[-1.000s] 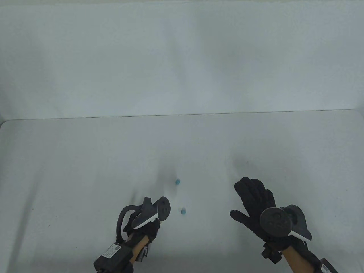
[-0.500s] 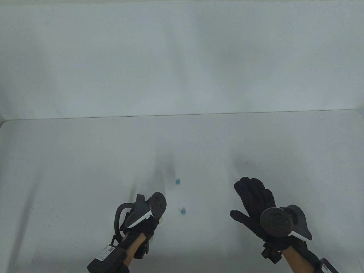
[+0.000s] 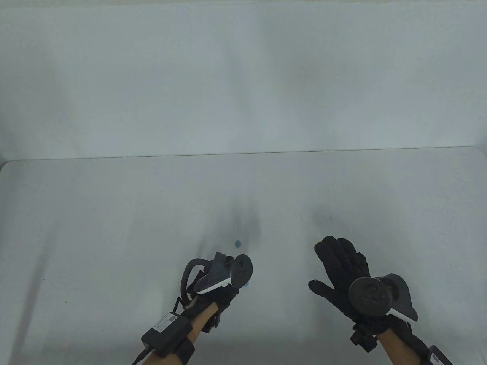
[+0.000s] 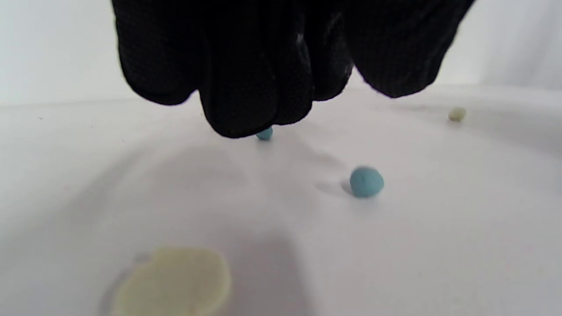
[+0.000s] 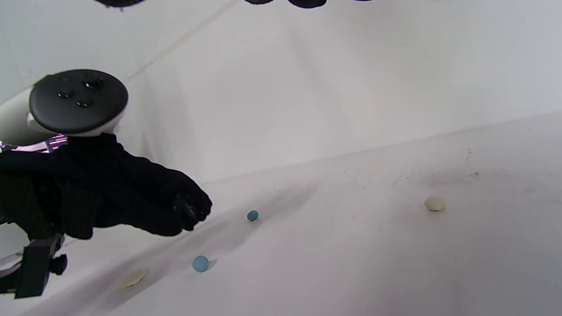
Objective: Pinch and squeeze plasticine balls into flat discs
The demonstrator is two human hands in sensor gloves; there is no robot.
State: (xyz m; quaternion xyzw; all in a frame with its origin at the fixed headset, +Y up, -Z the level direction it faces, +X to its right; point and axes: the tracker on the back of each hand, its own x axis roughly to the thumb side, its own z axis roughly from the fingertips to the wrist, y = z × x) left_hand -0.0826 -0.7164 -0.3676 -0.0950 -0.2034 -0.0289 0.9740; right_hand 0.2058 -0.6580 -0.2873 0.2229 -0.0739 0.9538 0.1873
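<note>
Left hand (image 3: 213,291): moving forward-right, now hovering above near blue ball (image 4: 366,181); fingers bunched, holding nothing.
Right hand (image 3: 344,273): resting spread.
Meaning: next pinch pending.

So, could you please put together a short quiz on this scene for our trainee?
1. How many blue balls lie on the table?
2. True or false: the left hand grips a blue ball.
3. Which piece is already flat? A: the near blue ball. B: the near cream piece. C: the far cream piece.
Key: 1: two. 2: false, both lie free on the table. 3: B.
</note>
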